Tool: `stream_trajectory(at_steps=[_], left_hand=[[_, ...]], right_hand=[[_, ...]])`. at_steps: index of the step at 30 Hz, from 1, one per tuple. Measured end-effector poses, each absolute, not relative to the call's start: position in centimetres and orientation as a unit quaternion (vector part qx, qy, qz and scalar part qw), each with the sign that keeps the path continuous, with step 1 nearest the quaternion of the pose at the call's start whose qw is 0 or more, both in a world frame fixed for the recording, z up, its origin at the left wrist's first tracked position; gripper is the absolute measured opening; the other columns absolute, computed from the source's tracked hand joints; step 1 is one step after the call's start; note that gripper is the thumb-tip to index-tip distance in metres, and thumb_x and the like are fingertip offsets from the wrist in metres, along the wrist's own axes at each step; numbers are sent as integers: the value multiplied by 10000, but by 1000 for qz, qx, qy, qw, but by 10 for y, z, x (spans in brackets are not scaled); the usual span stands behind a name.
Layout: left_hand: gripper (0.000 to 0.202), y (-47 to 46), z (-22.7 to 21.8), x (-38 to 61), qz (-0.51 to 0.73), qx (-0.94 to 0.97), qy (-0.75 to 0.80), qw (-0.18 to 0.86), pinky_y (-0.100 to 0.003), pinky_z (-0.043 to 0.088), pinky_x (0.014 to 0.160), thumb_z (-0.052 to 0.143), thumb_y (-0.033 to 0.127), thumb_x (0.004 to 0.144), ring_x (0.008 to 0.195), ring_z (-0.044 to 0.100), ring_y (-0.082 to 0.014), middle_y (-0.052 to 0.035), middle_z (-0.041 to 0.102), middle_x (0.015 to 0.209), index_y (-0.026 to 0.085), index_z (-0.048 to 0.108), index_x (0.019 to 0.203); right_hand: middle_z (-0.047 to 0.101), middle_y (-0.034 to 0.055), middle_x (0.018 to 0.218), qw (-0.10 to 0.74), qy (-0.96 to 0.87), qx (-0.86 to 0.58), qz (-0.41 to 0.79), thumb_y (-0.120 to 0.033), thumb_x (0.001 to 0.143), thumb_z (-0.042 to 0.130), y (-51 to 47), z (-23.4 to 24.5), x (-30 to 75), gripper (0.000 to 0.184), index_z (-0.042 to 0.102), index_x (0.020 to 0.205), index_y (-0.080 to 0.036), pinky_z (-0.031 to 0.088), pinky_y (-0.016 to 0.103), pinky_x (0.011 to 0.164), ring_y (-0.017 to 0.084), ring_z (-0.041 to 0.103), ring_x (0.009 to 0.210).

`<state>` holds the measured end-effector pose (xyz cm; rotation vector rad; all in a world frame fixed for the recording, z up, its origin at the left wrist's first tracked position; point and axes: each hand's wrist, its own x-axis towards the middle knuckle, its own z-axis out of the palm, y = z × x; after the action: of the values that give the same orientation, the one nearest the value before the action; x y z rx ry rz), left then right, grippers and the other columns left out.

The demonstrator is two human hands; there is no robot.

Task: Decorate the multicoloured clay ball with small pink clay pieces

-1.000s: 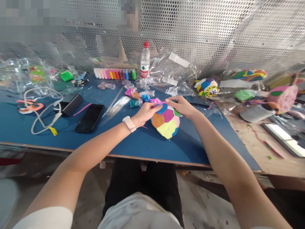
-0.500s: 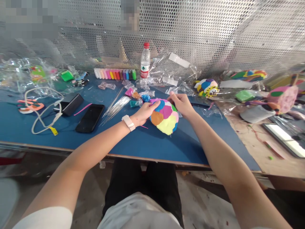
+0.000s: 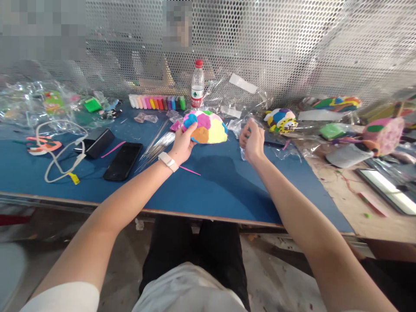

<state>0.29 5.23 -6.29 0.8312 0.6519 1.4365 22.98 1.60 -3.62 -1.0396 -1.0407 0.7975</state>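
In my left hand (image 3: 183, 143) is a rounded, clay-covered piece (image 3: 208, 128), patched in yellow, orange, magenta, blue and other colors. My thumb presses on its face, and it is raised above the blue table mat (image 3: 224, 186). My right hand (image 3: 254, 139) is closed in a fist to the right of the piece, apart from it. Bits of teal show between its fingers and clear plastic hangs below, so it grips a small plastic bag of teal clay (image 3: 249, 129), mostly hidden.
A water bottle (image 3: 197, 84) and a row of colored clay packs (image 3: 157, 102) stand at the back. Thin wires (image 3: 157, 145), a phone (image 3: 123, 161) and a white cable (image 3: 48, 158) lie left. A clay lion figure (image 3: 282, 120) sits right. Behind rises a perforated metal panel (image 3: 234, 34).
My left hand has moved the colorful piece up and left, tilting it. My right hand has come off the piece and closed in a fist around the teal clay bag.
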Motion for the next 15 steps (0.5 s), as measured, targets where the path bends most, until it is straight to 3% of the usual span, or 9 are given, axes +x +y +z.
stream_trajectory(at_steps=[6, 11, 15], left_hand=[[549, 60, -61, 0, 668, 345, 277, 598, -402, 658, 934, 1024, 561, 726, 1189, 784, -308, -58, 820, 1093, 240, 721, 1051], [571, 58, -65, 2, 653, 372, 265, 604, -399, 644, 940, 1008, 604, 747, 1221, 777, -305, -58, 819, 1173, 253, 713, 1087], [573, 51, -64, 5, 615, 414, 248, 624, -403, 633, 935, 1010, 608, 740, 1220, 782, -305, -49, 815, 1160, 250, 693, 1055]], right_hand=[[229, -97, 505, 638, -467, -457, 407, -987, 871, 622, 8, -42, 212, 789, 307, 691, -286, 136, 262, 395, 89, 183, 418], [341, -103, 566, 591, -505, -418, 470, -937, 783, 792, 2, -57, 202, 701, 558, 872, -283, 197, 247, 405, 85, 266, 440], [312, -122, 563, 609, -519, -405, 444, -811, 815, 885, 8, -71, 204, 609, 599, 961, -293, 213, 257, 416, 89, 259, 454]])
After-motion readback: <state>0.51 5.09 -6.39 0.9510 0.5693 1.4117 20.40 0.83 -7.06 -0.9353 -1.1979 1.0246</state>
